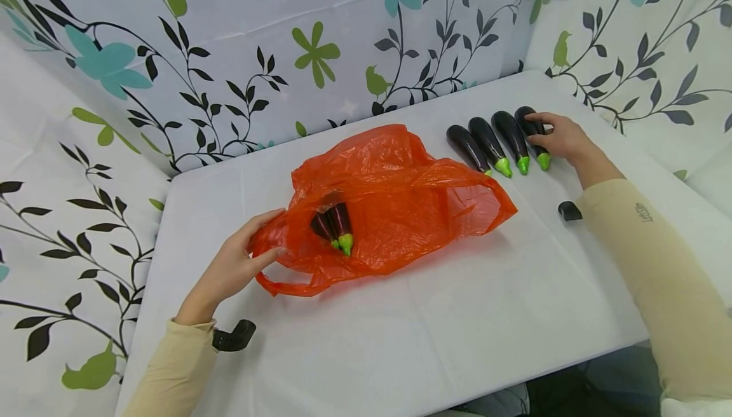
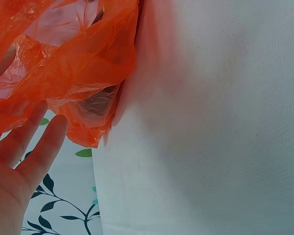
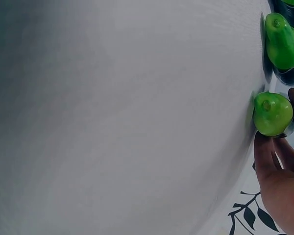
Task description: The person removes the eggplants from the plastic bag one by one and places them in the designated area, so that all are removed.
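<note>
My left hand is at the mouth of a thin orange plastic bag, fingers fairly straight and touching its edge. In the left wrist view, the fingers extend against the crinkled film. Two dark eggplants with green stem ends lie inside the bag, partly covered by it. At the far right, my right hand grips the rightmost eggplant of a row between thumb and fingers. The right wrist view shows this eggplant's green cap end-on. Several more eggplants lie beside it on the table.
A white cloth covers the table, whose front edge runs along the bottom right. Leaf-patterned curtains stand behind and at both sides. Black wrist-camera pieces stick out from the sleeves.
</note>
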`<state>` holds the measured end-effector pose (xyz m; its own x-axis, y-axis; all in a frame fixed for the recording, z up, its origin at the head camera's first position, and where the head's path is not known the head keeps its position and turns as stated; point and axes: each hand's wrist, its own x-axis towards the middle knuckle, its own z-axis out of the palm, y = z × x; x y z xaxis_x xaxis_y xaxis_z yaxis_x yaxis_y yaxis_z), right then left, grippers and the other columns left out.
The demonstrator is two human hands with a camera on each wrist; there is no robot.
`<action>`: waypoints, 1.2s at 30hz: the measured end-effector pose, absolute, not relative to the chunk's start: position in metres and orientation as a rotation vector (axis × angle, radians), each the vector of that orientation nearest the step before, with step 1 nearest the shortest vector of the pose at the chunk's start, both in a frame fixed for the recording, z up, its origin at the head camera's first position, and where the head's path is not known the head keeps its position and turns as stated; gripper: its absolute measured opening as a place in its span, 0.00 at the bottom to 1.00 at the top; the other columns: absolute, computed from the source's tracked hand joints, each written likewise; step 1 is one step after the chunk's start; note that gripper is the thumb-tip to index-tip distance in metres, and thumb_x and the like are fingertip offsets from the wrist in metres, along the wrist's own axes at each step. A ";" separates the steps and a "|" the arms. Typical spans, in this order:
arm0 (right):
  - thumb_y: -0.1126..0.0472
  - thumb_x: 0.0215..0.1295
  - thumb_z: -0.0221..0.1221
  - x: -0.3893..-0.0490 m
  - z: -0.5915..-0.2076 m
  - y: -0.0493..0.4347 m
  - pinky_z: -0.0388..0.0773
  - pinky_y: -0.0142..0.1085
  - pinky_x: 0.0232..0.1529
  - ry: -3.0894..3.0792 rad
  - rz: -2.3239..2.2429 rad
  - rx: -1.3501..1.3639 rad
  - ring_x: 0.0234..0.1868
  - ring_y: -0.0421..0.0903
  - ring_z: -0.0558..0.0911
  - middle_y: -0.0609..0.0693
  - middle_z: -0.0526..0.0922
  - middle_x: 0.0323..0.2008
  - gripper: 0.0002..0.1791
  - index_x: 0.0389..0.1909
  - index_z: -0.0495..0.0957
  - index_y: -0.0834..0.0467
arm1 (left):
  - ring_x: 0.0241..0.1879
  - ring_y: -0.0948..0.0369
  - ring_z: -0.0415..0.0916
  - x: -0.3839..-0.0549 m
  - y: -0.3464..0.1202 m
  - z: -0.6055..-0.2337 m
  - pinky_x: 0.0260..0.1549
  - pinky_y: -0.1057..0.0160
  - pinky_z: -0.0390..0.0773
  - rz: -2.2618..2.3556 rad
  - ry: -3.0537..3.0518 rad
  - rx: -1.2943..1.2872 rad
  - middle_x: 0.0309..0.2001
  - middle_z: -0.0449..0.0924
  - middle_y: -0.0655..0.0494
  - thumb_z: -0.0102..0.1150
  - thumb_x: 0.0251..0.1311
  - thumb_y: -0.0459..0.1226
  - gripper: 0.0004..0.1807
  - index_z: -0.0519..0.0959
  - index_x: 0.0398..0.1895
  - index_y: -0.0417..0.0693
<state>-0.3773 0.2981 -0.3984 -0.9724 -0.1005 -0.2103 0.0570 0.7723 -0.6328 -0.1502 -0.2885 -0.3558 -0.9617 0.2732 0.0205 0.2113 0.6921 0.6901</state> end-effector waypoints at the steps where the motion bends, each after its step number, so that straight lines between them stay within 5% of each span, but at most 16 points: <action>1: 0.49 0.68 0.47 -0.377 -0.398 0.298 0.52 0.65 0.61 2.733 -0.988 -0.035 0.65 0.68 0.52 0.64 0.42 0.71 0.33 0.71 0.48 0.48 | 0.54 0.58 0.69 -0.150 -0.289 -0.356 0.43 0.71 0.76 1.127 2.813 0.406 0.63 0.64 0.58 0.59 0.57 0.45 0.34 0.58 0.66 0.72; 24: 0.44 0.66 0.47 -0.366 -0.384 0.296 0.57 0.64 0.59 2.743 -1.051 -0.019 0.66 0.67 0.55 0.66 0.49 0.69 0.36 0.72 0.45 0.48 | 0.54 0.59 0.69 -0.152 -0.291 -0.357 0.43 0.72 0.76 1.143 2.814 0.416 0.63 0.64 0.58 0.59 0.58 0.44 0.34 0.58 0.66 0.71; 36: 0.35 0.59 0.49 -0.332 -0.359 0.279 0.60 0.63 0.58 2.828 -1.238 0.040 0.70 0.59 0.53 0.52 0.46 0.73 0.40 0.71 0.44 0.35 | 0.54 0.59 0.69 -0.152 -0.293 -0.358 0.43 0.72 0.76 1.163 2.801 0.420 0.63 0.64 0.58 0.60 0.57 0.45 0.34 0.58 0.66 0.71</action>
<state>-0.3316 0.2788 -0.3595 -0.9982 0.0022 -0.0601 0.0457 0.6781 -0.7336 -0.1524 -0.2933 -0.3577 -0.9592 0.2810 0.0316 0.2207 0.6742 0.7048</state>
